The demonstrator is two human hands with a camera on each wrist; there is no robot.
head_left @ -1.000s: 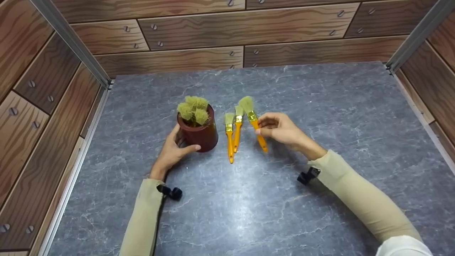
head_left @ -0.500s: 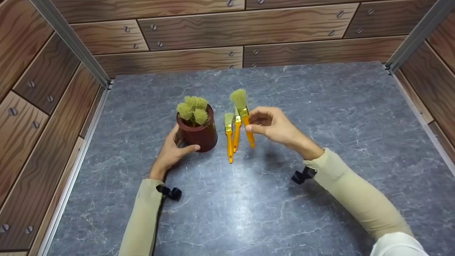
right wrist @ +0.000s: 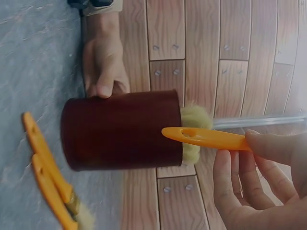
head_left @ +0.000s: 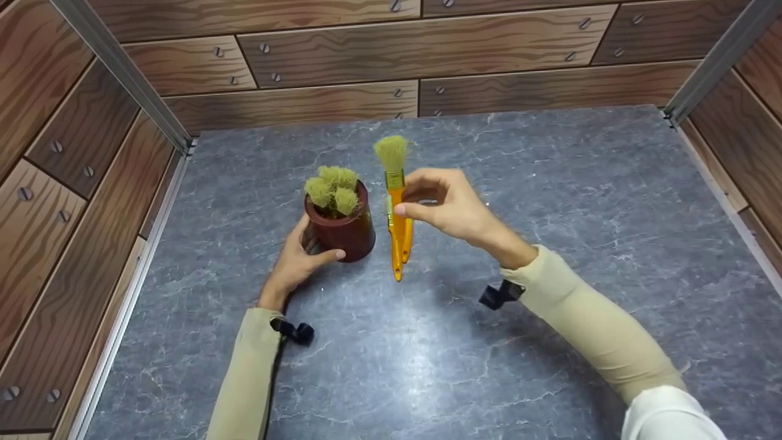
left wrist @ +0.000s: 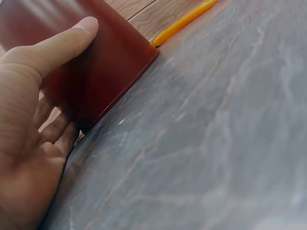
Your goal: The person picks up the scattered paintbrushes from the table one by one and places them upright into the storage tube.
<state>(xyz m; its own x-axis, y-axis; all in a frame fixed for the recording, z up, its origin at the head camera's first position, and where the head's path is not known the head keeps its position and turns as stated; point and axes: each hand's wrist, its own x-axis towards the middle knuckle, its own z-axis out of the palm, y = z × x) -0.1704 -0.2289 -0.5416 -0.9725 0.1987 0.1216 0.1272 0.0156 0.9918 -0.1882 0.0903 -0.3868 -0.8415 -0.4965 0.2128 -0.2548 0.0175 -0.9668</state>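
Observation:
A dark red cylindrical cup (head_left: pixel 348 238) stands upright on the table, with several paintbrushes in it, bristles (head_left: pixel 333 183) up. My left hand (head_left: pixel 293 263) holds it from the left, thumb along its near side. My right hand (head_left: pixel 455 208) pinches another paintbrush (head_left: pixel 391 156) by its orange handle, bristles up, raised to the right of the cup. The right wrist view shows this handle's tip (right wrist: pixel 192 135) overlapping the cup's rim. Two more paintbrushes (right wrist: pixel 45 155) lie side by side on the table. In the head view the held brush partly hides them.
A grey marbled table top (head_left: pixel 391 366) lies under everything. Wood-plank panels (head_left: pixel 342 55) enclose the back and both sides, with metal posts at the corners. Small black cameras (head_left: pixel 293 330) are strapped at both wrists.
My right hand has lifted the paintbrush and carried it left towards the cup, turning it more upright. It now covers part of the two lying brushes. The left hand and cup stay put.

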